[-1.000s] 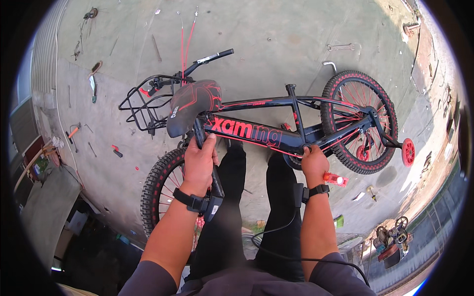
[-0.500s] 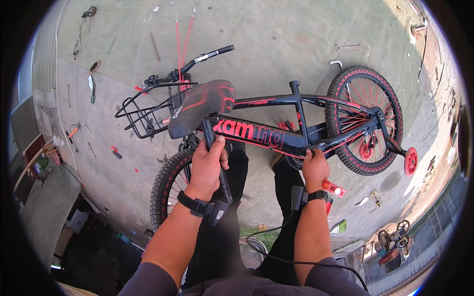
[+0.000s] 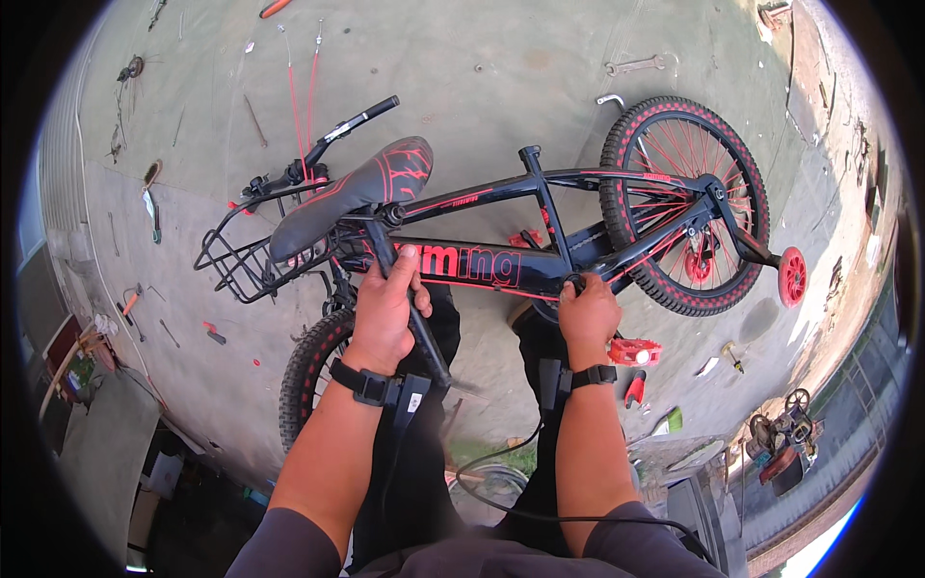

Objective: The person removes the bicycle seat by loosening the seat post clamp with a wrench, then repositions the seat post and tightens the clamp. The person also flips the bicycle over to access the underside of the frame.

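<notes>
A black and red child's bicycle (image 3: 472, 266) lies on its side in front of me. My left hand (image 3: 387, 313) is closed round a black seat post (image 3: 429, 349), its thumb along the tube. The black saddle (image 3: 361, 197) with red lines is joined to the post's upper end, above the bicycle's front part. The frame's seat tube (image 3: 531, 159) has an open upper end with no post in it. My right hand (image 3: 590, 313) is closed at the frame's lower joint, near the red pedal (image 3: 634, 353). A small dark round part shows at its fingertips; its kind is unclear.
The rear wheel (image 3: 684, 207) with a red training wheel (image 3: 793, 276) lies right, the front wheel (image 3: 313, 361) and basket (image 3: 246, 255) left. Red cables (image 3: 302, 116) stretch away. A wrench (image 3: 636, 65) and hammer (image 3: 131, 301) lie on the floor. A black cable crosses my lap.
The saddle and post have tilted in my left hand, so the saddle now shows more from its side. My right hand keeps its place by the frame joint. The whole view has shifted.
</notes>
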Motion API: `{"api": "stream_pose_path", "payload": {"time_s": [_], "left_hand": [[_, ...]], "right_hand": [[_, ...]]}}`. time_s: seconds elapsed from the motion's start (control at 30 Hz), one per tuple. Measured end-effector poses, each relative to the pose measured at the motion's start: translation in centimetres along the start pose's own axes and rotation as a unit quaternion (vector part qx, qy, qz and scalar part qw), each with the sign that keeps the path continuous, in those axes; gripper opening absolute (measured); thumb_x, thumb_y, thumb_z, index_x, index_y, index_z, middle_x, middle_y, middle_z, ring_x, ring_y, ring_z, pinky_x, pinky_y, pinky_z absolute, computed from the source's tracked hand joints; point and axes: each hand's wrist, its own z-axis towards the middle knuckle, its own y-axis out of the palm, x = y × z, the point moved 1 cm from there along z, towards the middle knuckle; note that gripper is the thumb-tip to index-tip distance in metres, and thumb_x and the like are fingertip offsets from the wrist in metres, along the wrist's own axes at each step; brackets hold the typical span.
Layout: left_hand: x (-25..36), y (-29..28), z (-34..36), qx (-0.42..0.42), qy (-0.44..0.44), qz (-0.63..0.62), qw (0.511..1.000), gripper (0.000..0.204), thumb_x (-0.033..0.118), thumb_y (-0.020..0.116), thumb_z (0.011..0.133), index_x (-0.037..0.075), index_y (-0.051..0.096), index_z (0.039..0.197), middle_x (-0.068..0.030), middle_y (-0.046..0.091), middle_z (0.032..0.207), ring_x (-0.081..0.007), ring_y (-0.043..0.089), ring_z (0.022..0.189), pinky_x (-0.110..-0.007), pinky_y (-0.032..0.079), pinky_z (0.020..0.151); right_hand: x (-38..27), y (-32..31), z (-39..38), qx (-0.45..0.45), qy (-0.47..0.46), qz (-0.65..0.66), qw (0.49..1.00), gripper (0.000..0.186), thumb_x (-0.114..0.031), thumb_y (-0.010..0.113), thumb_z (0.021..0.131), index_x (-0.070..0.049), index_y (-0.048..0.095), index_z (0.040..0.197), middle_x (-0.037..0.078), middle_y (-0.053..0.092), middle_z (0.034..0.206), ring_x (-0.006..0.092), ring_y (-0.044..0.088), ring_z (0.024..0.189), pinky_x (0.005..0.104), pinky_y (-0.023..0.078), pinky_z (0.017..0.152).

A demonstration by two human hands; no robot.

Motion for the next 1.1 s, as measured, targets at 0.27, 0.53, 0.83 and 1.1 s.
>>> {"api": "stream_pose_path", "payload": {"time_s": [0.27,0.53,0.83,1.1], "left_hand": [[0.4,3.3,2.9,-0.014,0.082,0.053,0.995,0.027,0.035,0.065,0.103,0.009,0.055,0.104,-0.0003,0.051,0.074,-0.0128,0.054,0.056,-0.029,0.045,0.051],[4.4,8.7,7.1,-0.141,0.11,-0.037,0.983,0.03,0.036,0.069,0.1,0.009,0.058,0.106,-0.0002,0.057,0.079,-0.0152,0.063,0.074,-0.034,0.054,0.07],[4.5,7.8,10.6,-0.056,0.177,-0.104,0.977,0.012,0.017,0.066,0.102,0.011,0.058,0.107,0.0016,0.056,0.086,-0.0124,0.057,0.077,-0.03,0.05,0.073],[4.6,3.6,10.8,-0.04,0.237,-0.026,0.97,0.016,0.012,0.063,0.103,0.01,0.061,0.119,0.0002,0.058,0.092,-0.0148,0.057,0.084,-0.033,0.049,0.081]], "right_hand": [[-6.0,-2.4,-0.4,-0.164,-0.132,0.545,0.811,0.048,-0.039,0.066,0.101,0.0,0.061,0.13,0.012,0.07,0.113,0.0228,0.068,0.103,0.0328,0.052,0.089],[-8.8,-4.0,-0.7,-0.427,-0.173,0.615,0.64,0.039,-0.028,0.067,0.102,-0.004,0.059,0.131,0.002,0.067,0.097,0.0122,0.066,0.082,0.0263,0.054,0.076],[-5.9,-2.8,11.1,-0.23,0.056,0.702,0.671,0.07,-0.047,0.067,0.099,0.0,0.046,0.146,0.017,0.054,0.144,0.0301,0.05,0.136,0.0435,0.039,0.112],[-3.4,-0.4,20.6,-0.102,0.203,0.837,0.498,0.069,-0.048,0.057,0.102,-0.005,0.037,0.151,0.021,0.043,0.155,0.0377,0.043,0.143,0.0509,0.024,0.124]]}}
